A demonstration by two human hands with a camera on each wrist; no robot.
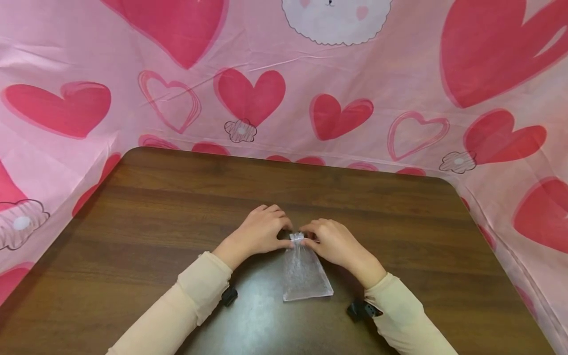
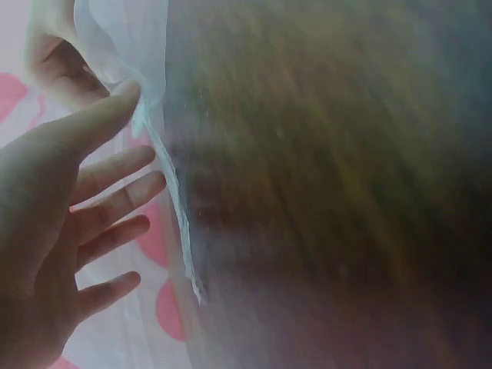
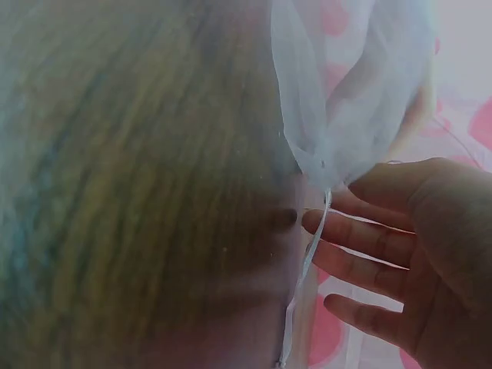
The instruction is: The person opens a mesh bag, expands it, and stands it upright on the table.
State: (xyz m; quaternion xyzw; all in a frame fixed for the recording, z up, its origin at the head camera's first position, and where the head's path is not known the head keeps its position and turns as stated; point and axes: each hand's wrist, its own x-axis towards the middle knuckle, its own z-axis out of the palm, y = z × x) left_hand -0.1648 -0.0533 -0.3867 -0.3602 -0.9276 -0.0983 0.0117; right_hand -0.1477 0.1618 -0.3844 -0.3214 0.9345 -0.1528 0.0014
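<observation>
A sheer white drawstring pouch (image 1: pixel 306 278) is laid flat on the brown table (image 1: pixel 155 212) at lower centre of the head frame, its gathered neck pointed upward. The neck is touched from the left by the thumb of the left hand (image 1: pixel 262 231), whose fingers are held open and apart. It is flanked on the right by the right hand (image 1: pixel 333 241), likewise relaxed, its thumb at the neck. A thin cord (image 2: pixel 182 223) is seen trailing past the fingers in the left wrist view.

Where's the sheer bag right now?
In the head view, the bag is below and just right of centre, over the brown table, its gathered neck between left hand and right hand.
</observation>
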